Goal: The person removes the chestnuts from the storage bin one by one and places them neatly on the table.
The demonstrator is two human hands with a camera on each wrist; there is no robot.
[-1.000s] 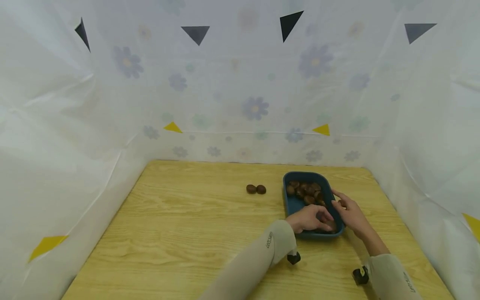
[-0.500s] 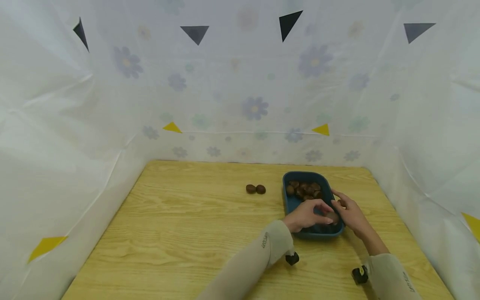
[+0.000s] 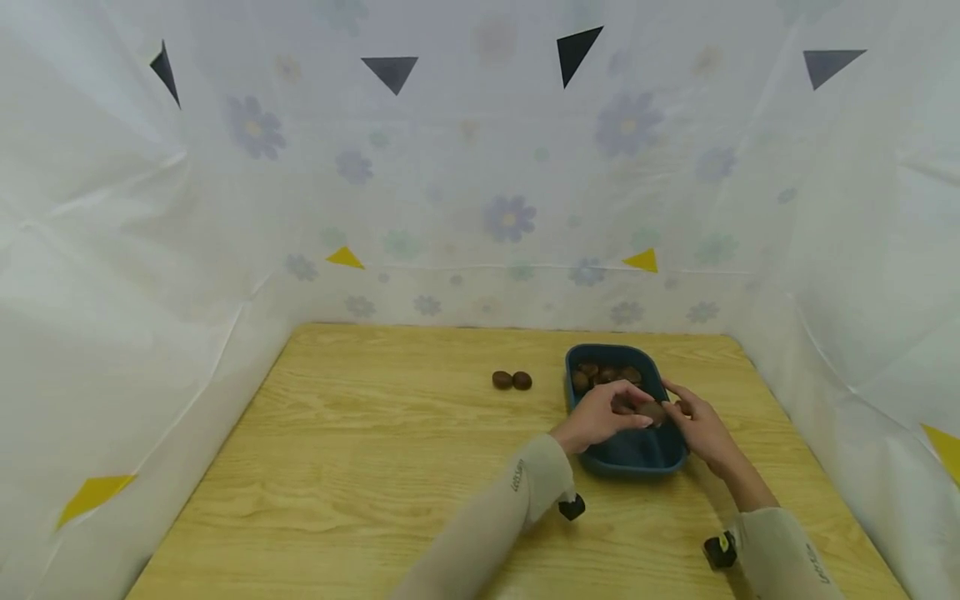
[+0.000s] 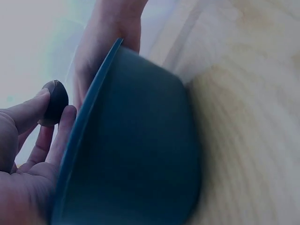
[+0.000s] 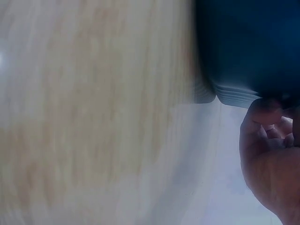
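Note:
Over the dark blue rectangular box (image 3: 637, 472), my left hand (image 3: 600, 415) pinches a chestnut (image 3: 651, 413) between thumb and fingertips. That brown, glossy chestnut (image 4: 57, 102) is held above the rim in the left wrist view. My right hand (image 3: 705, 429) holds the box's right rim, thumb at the top edge and fingers along the outer side. In the right wrist view, bent fingers of the right hand (image 5: 272, 145) meet the box wall (image 5: 253, 51). More chestnuts (image 3: 606, 372) lie at the far end of the box, partly hidden by the left hand.
Two chestnuts (image 3: 512, 380) sit side by side on the wooden table (image 3: 360, 450), left of the box. White flower-patterned sheeting (image 3: 480, 167) rises behind the table and along both sides.
My left hand has risen from the near end of the box and moved toward the far left, bringing up a chestnut. The right hand stays at the rim.

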